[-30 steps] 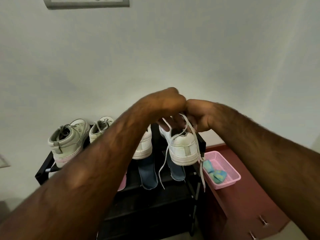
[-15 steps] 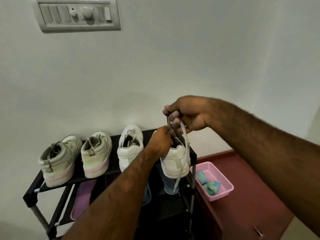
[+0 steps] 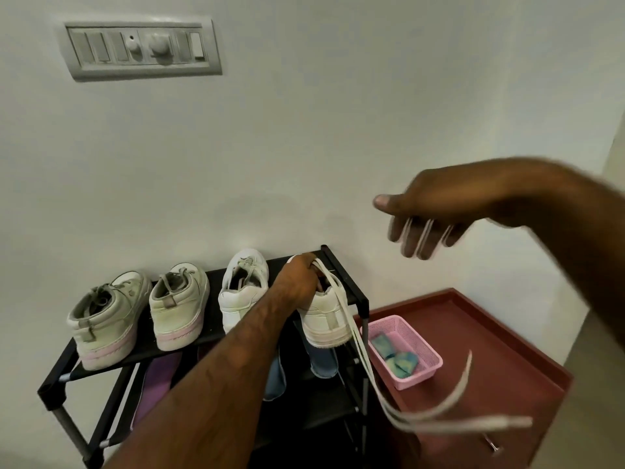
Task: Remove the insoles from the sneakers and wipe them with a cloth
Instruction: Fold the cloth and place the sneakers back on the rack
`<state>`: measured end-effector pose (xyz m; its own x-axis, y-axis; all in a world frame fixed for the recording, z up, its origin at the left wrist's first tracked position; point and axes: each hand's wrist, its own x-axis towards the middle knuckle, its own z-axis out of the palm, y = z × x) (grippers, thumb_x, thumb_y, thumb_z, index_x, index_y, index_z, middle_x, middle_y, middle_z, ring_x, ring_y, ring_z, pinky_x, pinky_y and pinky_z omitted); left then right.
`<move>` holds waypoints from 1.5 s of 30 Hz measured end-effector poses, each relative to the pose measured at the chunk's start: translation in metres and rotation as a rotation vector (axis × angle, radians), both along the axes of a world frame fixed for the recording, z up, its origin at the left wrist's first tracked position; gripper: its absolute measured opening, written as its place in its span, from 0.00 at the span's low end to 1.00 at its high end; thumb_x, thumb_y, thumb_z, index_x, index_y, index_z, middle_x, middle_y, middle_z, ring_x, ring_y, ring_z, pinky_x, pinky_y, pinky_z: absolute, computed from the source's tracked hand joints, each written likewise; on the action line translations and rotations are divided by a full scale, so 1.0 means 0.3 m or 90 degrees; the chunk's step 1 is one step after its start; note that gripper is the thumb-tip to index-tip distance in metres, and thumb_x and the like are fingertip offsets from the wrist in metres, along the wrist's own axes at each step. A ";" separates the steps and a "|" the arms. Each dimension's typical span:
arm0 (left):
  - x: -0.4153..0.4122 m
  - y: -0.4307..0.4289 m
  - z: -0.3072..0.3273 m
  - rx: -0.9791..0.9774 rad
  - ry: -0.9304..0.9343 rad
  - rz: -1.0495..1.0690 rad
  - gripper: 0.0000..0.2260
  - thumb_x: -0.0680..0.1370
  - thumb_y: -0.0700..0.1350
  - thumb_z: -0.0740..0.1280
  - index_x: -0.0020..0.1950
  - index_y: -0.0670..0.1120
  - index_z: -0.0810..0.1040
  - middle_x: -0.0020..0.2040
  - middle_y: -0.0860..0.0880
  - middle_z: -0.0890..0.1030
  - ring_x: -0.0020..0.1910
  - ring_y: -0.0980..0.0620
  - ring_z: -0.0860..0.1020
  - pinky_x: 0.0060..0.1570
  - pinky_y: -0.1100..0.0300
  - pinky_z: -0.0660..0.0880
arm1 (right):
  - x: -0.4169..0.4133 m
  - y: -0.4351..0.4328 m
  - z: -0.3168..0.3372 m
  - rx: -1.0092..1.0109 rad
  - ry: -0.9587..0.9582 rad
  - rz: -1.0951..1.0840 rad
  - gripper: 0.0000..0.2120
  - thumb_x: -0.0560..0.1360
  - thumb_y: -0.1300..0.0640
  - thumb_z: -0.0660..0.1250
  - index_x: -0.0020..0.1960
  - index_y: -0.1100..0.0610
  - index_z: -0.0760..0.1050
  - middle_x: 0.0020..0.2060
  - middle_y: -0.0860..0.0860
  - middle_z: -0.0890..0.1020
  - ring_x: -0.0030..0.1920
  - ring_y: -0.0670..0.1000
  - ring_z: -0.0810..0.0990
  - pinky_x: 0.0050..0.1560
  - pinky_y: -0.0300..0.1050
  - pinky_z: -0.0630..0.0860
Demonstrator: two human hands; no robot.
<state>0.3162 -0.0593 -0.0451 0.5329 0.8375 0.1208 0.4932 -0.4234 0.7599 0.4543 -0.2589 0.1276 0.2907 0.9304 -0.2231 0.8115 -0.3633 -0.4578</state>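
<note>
Several sneakers stand heel-out on top of a black shoe rack (image 3: 61, 384). My left hand (image 3: 299, 277) grips the collar of the rightmost white sneaker (image 3: 324, 321) at the rack's right end. That sneaker's loose white laces (image 3: 382, 397) swing out to the right in mid-air. My right hand (image 3: 429, 214) hovers above and to the right, fingers spread and straight, holding nothing. Another white sneaker (image 3: 241, 292) sits just left. Blue insoles (image 3: 323, 362) and a purple insole (image 3: 155, 384) lean on the lower shelf. A blue-green cloth (image 3: 395, 355) lies in a pink basket (image 3: 422, 368).
Two cream sneakers with pink soles (image 3: 108, 319) (image 3: 177, 306) stand on the rack's left half. A dark red cabinet (image 3: 500, 350) with drawer handles stands right of the rack and carries the basket. A switch panel (image 3: 140, 49) is on the white wall above.
My right hand has let go of the laces and lifted away to the right, opening. The laces now fly loose to the right. My left hand stays on the sneaker.
</note>
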 end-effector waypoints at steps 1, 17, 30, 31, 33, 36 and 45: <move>0.001 -0.002 -0.003 0.004 0.006 -0.003 0.13 0.81 0.31 0.55 0.52 0.38 0.79 0.43 0.40 0.83 0.37 0.50 0.79 0.37 0.62 0.75 | 0.000 0.033 -0.042 0.061 0.035 -0.008 0.26 0.82 0.36 0.58 0.54 0.56 0.82 0.44 0.50 0.88 0.47 0.52 0.87 0.49 0.48 0.78; -0.051 0.060 0.072 0.133 0.164 -0.110 0.09 0.82 0.36 0.59 0.48 0.47 0.76 0.44 0.45 0.80 0.45 0.41 0.81 0.49 0.44 0.82 | -0.131 0.419 -0.417 0.172 -0.289 -0.017 0.09 0.78 0.49 0.67 0.53 0.53 0.79 0.41 0.51 0.79 0.42 0.55 0.78 0.42 0.46 0.70; -0.012 0.032 0.061 0.143 0.243 -0.019 0.06 0.77 0.38 0.63 0.44 0.48 0.76 0.50 0.44 0.85 0.50 0.42 0.83 0.56 0.49 0.79 | -0.188 0.161 0.067 0.241 0.251 -0.013 0.13 0.82 0.57 0.59 0.40 0.54 0.74 0.25 0.46 0.78 0.28 0.48 0.78 0.35 0.40 0.72; -0.011 0.029 0.065 0.155 0.249 -0.016 0.05 0.77 0.39 0.63 0.44 0.48 0.76 0.50 0.44 0.85 0.51 0.43 0.82 0.56 0.51 0.78 | -0.191 0.129 0.116 0.262 0.253 -0.008 0.12 0.82 0.58 0.59 0.40 0.55 0.74 0.24 0.46 0.78 0.27 0.47 0.77 0.33 0.39 0.73; -0.009 0.031 0.059 0.165 0.261 -0.013 0.04 0.78 0.41 0.63 0.47 0.47 0.78 0.51 0.45 0.85 0.51 0.43 0.82 0.54 0.53 0.77 | -0.199 0.068 0.201 0.297 0.251 0.001 0.12 0.82 0.59 0.59 0.41 0.55 0.74 0.24 0.46 0.77 0.25 0.46 0.77 0.29 0.35 0.74; -0.009 0.033 0.064 0.152 0.264 -0.003 0.05 0.77 0.41 0.62 0.45 0.47 0.78 0.49 0.47 0.85 0.51 0.44 0.83 0.52 0.55 0.76 | -0.204 -0.006 0.318 0.330 0.195 0.022 0.14 0.82 0.57 0.59 0.39 0.54 0.73 0.26 0.47 0.78 0.28 0.47 0.78 0.36 0.40 0.72; -0.010 0.041 0.037 0.101 0.180 -0.064 0.08 0.82 0.42 0.61 0.52 0.43 0.79 0.54 0.45 0.82 0.54 0.47 0.80 0.58 0.55 0.75 | -0.191 -0.050 0.413 0.457 0.154 0.017 0.14 0.82 0.54 0.60 0.39 0.53 0.76 0.31 0.48 0.81 0.36 0.49 0.81 0.40 0.44 0.76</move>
<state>0.3132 -0.0469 -0.0340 0.6432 0.7614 0.0811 0.6249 -0.5832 0.5190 0.3970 -0.2738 0.2515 0.2852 0.8776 0.3853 0.6624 0.1100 -0.7410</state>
